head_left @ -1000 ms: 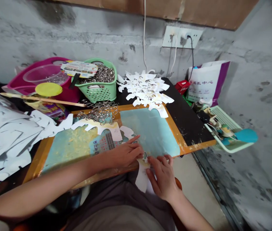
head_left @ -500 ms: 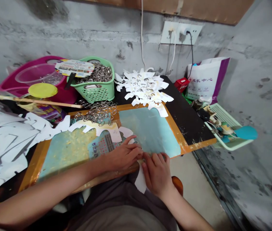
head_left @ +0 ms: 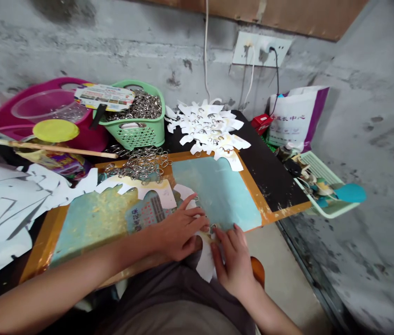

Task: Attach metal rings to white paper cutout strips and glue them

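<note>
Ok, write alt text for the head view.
The left hand and right hand work at a white paper cutout and metal ring at the edge of a wooden-framed board. A green basket of metal rings and a pile of cutouts sit beyond, against a concrete wall.

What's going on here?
A seated person is working with both bare hands at the near edge of an orange-framed board. Their left hand and right hand are on a white paper cut-out, beside a small metal ring. More rings lie heaped on the board and fill a green plastic basket. A pile of white cut-outs sits beyond.
</note>
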`<state>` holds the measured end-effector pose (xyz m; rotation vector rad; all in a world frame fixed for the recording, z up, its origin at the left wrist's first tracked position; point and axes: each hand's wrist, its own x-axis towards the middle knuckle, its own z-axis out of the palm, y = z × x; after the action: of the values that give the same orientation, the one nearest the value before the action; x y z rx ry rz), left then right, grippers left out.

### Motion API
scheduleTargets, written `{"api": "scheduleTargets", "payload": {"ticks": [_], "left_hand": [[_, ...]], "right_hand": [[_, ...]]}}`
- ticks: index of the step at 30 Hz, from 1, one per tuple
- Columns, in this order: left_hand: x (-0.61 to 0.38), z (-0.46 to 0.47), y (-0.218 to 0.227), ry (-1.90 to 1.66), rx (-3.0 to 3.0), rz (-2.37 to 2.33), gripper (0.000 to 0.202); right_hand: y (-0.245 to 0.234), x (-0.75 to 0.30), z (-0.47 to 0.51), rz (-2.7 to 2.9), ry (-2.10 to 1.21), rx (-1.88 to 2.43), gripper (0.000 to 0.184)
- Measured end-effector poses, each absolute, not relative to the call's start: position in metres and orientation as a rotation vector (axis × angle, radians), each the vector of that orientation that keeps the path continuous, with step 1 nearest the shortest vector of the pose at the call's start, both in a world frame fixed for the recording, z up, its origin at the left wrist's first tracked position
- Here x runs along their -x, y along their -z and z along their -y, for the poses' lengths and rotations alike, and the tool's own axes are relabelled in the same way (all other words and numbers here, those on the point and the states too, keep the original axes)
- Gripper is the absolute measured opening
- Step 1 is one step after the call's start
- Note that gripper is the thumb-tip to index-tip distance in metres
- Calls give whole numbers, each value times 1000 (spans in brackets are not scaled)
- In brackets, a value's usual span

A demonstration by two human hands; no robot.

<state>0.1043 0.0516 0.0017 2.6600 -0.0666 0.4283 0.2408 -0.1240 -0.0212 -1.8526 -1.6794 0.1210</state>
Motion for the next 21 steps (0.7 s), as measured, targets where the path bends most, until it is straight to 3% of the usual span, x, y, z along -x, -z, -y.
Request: {"api": "scheduleTargets", "payload": {"ticks": [8,12,16,21], "left_hand": [[-116,-50,4,-424,-2799,83,16],[-113,-54,9,-450,-2845,146,17],[-109,-55,8,-465,-2916,248,23],[-102,-48,2,-427,-2950,276,16]], "right_hand": [[9,-243,115,1587,-169,1914,5],[17,-241,116,1652,-37,1943,20],[21,-240,122,1729,26,1951,22],[11,-253,131,1770,-247,1864,22]]}}
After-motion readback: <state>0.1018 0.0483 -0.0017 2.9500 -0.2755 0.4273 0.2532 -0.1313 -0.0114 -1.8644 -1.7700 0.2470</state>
